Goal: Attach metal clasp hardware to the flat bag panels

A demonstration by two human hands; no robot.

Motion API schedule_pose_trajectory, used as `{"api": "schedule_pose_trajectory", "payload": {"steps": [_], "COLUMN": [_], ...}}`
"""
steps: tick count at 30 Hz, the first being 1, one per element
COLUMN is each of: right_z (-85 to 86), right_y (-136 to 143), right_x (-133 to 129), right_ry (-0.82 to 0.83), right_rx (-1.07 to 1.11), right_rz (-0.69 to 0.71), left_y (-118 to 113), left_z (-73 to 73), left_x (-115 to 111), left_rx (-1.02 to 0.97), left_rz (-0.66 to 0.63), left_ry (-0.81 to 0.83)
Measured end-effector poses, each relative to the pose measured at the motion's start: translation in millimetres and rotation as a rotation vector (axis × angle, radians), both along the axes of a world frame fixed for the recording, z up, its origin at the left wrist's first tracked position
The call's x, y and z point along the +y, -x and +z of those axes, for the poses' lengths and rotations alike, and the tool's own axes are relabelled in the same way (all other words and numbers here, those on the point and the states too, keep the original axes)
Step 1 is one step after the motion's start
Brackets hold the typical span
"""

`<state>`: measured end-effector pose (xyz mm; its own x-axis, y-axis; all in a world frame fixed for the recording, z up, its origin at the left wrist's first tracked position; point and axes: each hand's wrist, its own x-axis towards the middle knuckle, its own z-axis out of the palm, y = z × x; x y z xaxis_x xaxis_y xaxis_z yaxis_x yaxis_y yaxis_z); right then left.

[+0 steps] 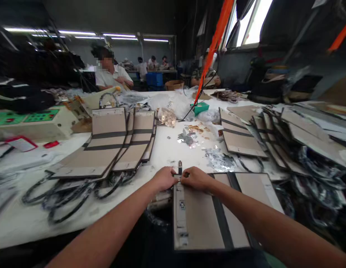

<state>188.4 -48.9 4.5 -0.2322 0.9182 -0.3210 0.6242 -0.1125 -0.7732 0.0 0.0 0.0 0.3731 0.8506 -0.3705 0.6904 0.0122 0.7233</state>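
Note:
A beige bag panel [201, 216] with dark strips across it lies at the table's front edge, partly over my lap. At its upper left corner a short dark strap with a gold metal fitting [180, 163] sticks out. My left hand [164, 179] is closed on the panel's edge beside this strap. From the other side my right hand [196, 178] reaches in, its fingers pinched together close to a small shiny spot; what they hold is too small to name. Metal fittings [182, 204] sit along the panel's pale left border.
Stacked bag panels with wrapped handles [106, 149] lie left, more panels [241, 137] right. Loose metal pieces [189, 137] are scattered mid-table near plastic bags [173, 102] and a green box [201, 108]. An orange cord [213, 48] hangs down. Co-workers [113, 76] sit beyond.

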Motion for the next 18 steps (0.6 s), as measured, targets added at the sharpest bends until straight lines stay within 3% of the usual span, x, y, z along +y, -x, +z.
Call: {"api": "schedule_pose_trajectory", "payload": {"steps": [8,14,18], "right_z": [5.2,0.2,-5.0], "right_y": [-20.4,-18.9,-16.0], "right_x": [3.6,1.0,-5.0], "right_ry": [0.022,0.06,-0.082], "right_rx": [0.067,0.077,0.057], "right_rz": [0.137,0.087,0.037], "left_y": [0.2,1.2,1.7], "left_z": [-6.3,-9.9,-11.8], "left_x": [0.0,-0.7,1.3], "left_rx": [-0.037,-0.092,-0.111], "left_rz": [0.035,0.059,0.06], "left_ry": [0.105,0.165,0.188]}}
